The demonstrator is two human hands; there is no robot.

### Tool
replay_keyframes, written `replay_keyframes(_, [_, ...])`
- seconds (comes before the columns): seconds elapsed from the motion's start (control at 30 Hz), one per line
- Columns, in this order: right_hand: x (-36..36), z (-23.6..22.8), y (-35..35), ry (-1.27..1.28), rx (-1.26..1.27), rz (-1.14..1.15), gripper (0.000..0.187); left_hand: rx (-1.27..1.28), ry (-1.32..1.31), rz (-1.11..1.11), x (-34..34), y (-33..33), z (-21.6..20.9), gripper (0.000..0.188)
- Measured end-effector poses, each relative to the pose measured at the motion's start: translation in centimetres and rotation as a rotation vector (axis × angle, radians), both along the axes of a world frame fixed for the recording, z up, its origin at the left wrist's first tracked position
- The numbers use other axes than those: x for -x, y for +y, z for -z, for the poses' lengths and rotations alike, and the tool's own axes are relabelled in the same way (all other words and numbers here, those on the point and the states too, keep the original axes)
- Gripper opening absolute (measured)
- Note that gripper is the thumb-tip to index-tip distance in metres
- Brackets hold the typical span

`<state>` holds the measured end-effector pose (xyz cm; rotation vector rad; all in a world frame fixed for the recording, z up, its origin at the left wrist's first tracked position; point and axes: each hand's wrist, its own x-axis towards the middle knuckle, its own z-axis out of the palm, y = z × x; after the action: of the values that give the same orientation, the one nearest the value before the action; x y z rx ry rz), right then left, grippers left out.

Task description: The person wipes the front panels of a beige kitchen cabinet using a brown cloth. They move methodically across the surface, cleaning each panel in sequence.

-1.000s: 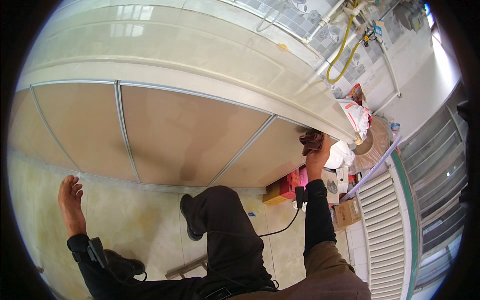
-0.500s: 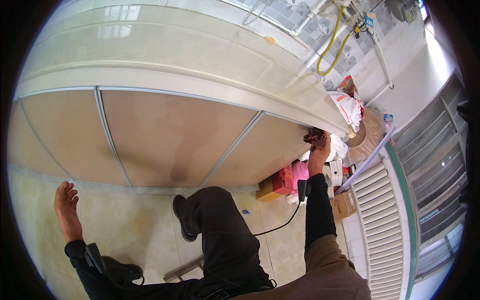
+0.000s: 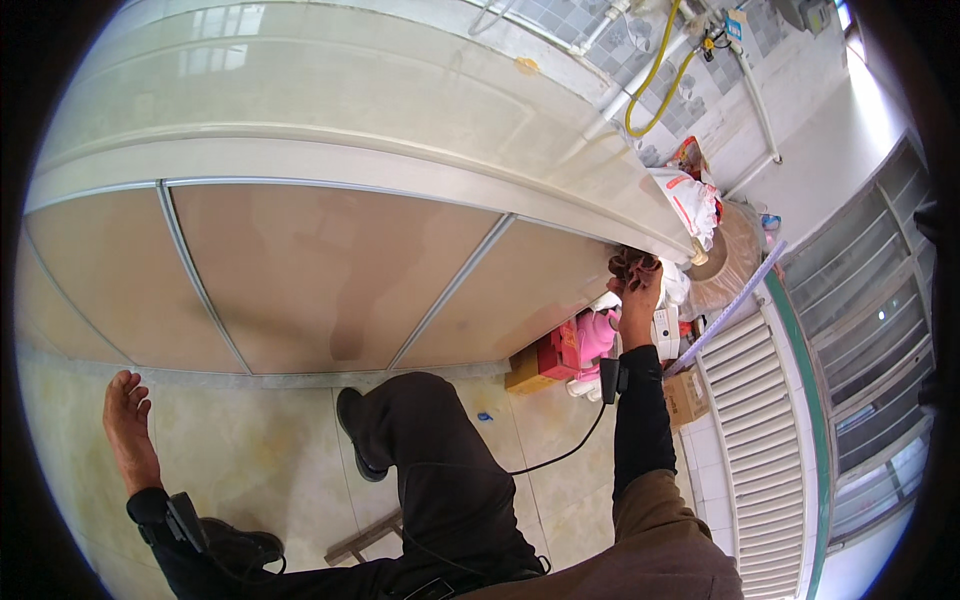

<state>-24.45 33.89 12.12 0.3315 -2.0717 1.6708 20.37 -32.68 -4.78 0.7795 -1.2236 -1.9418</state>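
A crumpled dark brown cloth [image 3: 634,268] is gripped in my right hand [image 3: 640,308]. It lies at the far right end of the cabinet front, just under the rim of the cream countertop [image 3: 370,95]. Brown cabinet panels [image 3: 330,270] framed by silver metal strips stretch leftward from there. My left hand [image 3: 128,428] hangs free above the floor at the lower left, fingers loosely bent and apart, holding nothing. The fingertips of my right hand are partly hidden by the cloth.
Past the cabinet's right end stand a red and yellow box [image 3: 545,360], a pink container [image 3: 597,335] and a cardboard box [image 3: 685,398]. White and red bags [image 3: 690,205] sit by the counter corner. A white radiator [image 3: 755,430] lines the right wall; a wooden stool [image 3: 365,538] is beneath me.
The whole view has shifted slightly. My right hand stays at the cabinet's right end with the cloth, its wrist turned a little. The left hand has barely moved.
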Motion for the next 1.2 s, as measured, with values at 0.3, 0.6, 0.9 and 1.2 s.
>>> replay_keyframes(0.3, [-1.9, -1.0, 1.4, -0.107, 0.578, -0.483, 0.050, 0.018, -0.020, -0.021, 0.4, 0.2, 0.0, 0.045])
replay_keyframes(0.6, [-2.0, -0.9, -0.1, -0.102, 0.640, -0.482, 0.047, 0.018, -0.036, -0.021, 0.4, 0.4, -0.2, 0.045])
replay_keyframes(0.9, [0.3, -0.7, -0.8, 0.034, 0.420, -0.061, 0.036, 0.010, -0.055, -0.050, 0.3, 0.0, 0.3, 0.044])
replay_keyframes(1.2, [4.5, -1.4, 4.4, -0.033, 0.432, 0.131, 0.036, 0.018, -0.016, -0.069, -0.2, 1.5, -1.7, 0.036])
